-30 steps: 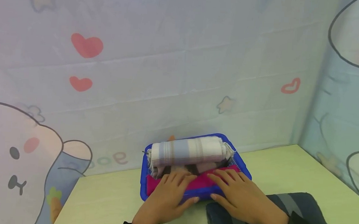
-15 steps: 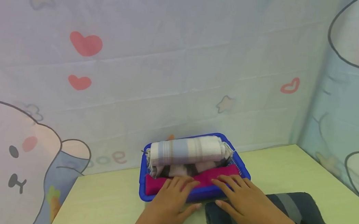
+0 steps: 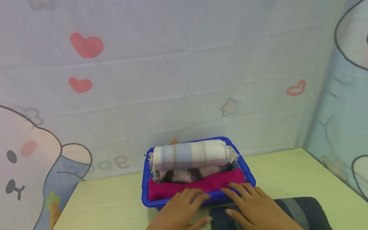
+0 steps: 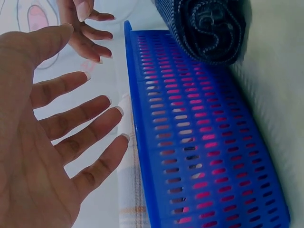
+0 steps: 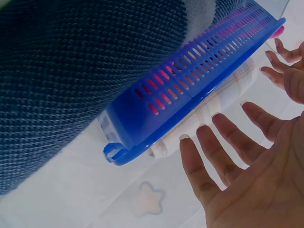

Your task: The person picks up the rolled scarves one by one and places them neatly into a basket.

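Observation:
A blue slotted plastic basket [image 3: 145, 188] stands on the table with rolled cloths in it. At its back lies a white plaid scarf [image 3: 194, 154] with fringed ends, above a pink-and-dark patterned cloth [image 3: 183, 175]. A magenta cloth [image 3: 195, 186] runs along the front. My left hand [image 3: 176, 216] hovers before the front rim, fingers spread and apart from the basket in the left wrist view. My right hand [image 3: 258, 212] hangs over a dark blue rolled scarf [image 3: 312, 212] with grey stripes, its fingertips near the basket's front right corner. Neither hand holds anything.
The pale yellow-green table [image 3: 109, 202] meets a printed fabric backdrop [image 3: 161, 75] just behind the basket. The dark roll lies close to the basket's front right side. Another backdrop panel [image 3: 354, 115] closes off the right.
Both hands have drawn back from the basket's front rim, toward me and slightly right, uncovering more of the magenta cloth. The basket and the dark roll stay in place.

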{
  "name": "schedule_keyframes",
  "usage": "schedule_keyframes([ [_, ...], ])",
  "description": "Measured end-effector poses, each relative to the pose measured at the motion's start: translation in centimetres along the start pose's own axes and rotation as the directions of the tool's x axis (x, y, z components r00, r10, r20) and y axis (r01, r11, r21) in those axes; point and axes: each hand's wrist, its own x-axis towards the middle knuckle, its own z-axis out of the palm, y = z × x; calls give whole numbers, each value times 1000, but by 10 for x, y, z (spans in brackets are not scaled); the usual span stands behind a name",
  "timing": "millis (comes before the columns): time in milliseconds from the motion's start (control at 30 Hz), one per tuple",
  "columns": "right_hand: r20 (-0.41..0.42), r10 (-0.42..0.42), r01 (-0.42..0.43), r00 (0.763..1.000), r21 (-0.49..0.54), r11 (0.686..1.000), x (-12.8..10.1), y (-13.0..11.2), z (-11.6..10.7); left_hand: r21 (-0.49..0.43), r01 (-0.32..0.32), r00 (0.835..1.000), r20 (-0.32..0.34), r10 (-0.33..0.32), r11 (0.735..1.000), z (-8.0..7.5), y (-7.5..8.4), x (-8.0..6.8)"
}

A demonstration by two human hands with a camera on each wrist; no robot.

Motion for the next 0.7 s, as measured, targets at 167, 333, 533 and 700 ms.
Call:
schedule_keyframes([
  [167, 12, 23, -24, 1000, 35, 999, -4, 2, 2, -38, 32, 997, 64, -29, 999, 4, 3, 3],
  [333, 40, 57, -60, 998, 60, 996, -10, 5, 3, -17, 0, 998, 61, 1, 1000, 10, 5, 5],
  [533, 66, 74, -79, 995, 69, 995, -15, 12, 3, -10, -18, 996, 86, 19, 1000, 15, 7, 8],
  [700, 62, 69, -73, 996, 61, 995, -19, 16, 5, -11, -30, 993, 115, 31, 999, 18, 9, 12],
])
